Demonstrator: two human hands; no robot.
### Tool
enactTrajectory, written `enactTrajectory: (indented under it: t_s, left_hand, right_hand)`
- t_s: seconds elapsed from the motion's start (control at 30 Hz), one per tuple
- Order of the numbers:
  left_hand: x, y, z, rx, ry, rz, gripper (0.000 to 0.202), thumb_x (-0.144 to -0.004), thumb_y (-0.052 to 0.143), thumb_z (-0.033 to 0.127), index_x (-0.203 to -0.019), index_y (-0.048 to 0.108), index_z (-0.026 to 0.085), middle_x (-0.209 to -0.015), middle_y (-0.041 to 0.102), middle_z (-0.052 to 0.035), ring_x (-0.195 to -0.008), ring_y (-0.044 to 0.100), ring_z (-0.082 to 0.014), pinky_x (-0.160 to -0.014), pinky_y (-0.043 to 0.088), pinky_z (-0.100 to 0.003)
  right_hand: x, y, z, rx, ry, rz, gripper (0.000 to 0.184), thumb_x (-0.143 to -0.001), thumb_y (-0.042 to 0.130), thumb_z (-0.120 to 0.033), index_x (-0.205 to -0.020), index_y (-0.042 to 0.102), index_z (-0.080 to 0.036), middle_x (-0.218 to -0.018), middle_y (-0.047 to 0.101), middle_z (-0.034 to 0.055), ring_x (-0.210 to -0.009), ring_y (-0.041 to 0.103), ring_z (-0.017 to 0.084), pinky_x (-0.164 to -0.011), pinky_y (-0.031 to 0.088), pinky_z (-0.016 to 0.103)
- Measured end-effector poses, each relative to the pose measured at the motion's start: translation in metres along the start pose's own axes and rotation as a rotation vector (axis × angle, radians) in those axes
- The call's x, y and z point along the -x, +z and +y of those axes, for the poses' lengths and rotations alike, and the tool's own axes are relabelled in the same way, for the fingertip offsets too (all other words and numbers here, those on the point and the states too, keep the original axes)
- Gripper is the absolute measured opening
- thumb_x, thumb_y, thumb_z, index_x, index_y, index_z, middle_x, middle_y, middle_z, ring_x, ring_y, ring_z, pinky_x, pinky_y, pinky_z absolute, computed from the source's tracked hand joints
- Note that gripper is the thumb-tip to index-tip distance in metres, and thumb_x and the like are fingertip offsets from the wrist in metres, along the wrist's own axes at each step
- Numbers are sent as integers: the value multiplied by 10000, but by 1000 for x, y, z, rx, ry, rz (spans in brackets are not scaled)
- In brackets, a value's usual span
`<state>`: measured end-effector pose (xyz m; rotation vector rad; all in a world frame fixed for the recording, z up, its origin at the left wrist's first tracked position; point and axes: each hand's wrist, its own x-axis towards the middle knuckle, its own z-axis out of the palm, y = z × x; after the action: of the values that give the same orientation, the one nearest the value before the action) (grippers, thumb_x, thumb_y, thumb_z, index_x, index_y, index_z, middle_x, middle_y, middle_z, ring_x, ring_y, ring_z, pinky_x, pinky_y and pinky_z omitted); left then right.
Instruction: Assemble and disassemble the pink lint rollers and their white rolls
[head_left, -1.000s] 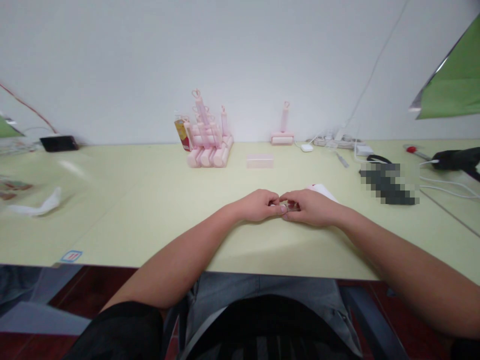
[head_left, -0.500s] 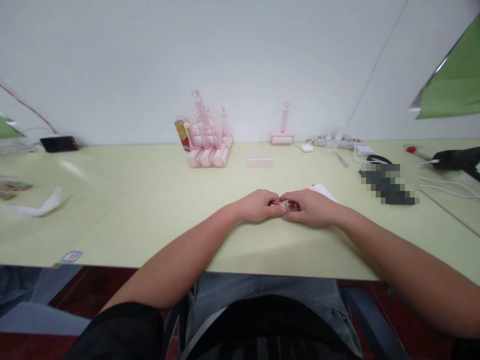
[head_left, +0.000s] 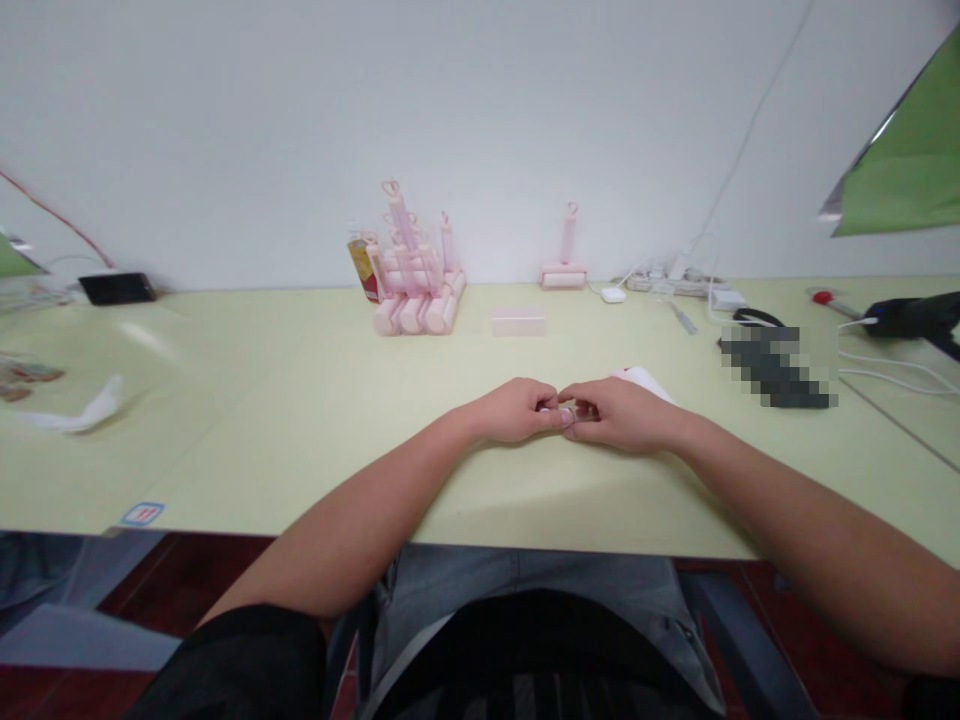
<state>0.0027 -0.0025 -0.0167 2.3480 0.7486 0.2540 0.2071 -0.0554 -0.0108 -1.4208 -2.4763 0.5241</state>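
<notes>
Head cam, fwd-down, close over table (head_left: pixel 300 400).

Two grips were counted at the centre of the frame, the left grip (head_left: pixel 517 410) and the right grip (head_left: pixel 622 413), with one small object (head_left: pixel 571 411) between them. One table (head_left: pixel 300 400) was seen. In the upper centre, one stack of pink rollers (head_left: pixel 416 300), too tightly packed to be numbered, one single pink roller (head_left: pixel 566 270), one carton (head_left: pixel 364 268) and one pale box (head_left: pixel 519 321) were counted. One white cloth (head_left: pixel 75 412) was counted at the left.

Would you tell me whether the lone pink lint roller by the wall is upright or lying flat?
Upright: the lone pink lint roller stands on its roll, handle pointing up.
</notes>
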Motion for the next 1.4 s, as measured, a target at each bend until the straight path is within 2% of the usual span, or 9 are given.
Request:
enactTrajectory:
  t_s: [0.77,1.4]
  left_hand:
    - [2,1,0,5,-4,2,447,-837,488,573,-760,586,144,-644,504,12,-606,411,-103,-558,272,-231]
    - [1,0,0,-6,21,-9,419,-851,486,545,-753,572,147,-641,492,15,-608,406,-98,-551,262,-223]
  right_hand:
    - [-1,0,-1,23,-13,-21,295,-815,577,-364,-1048,668,-208,-834,686,39,-688,556,163,-617,344,264]
    - [0,1,2,21,-21,-12,333,-811,580,-359,-1103,657,-219,-853,685,45,-713,573,174,-626,352,262]
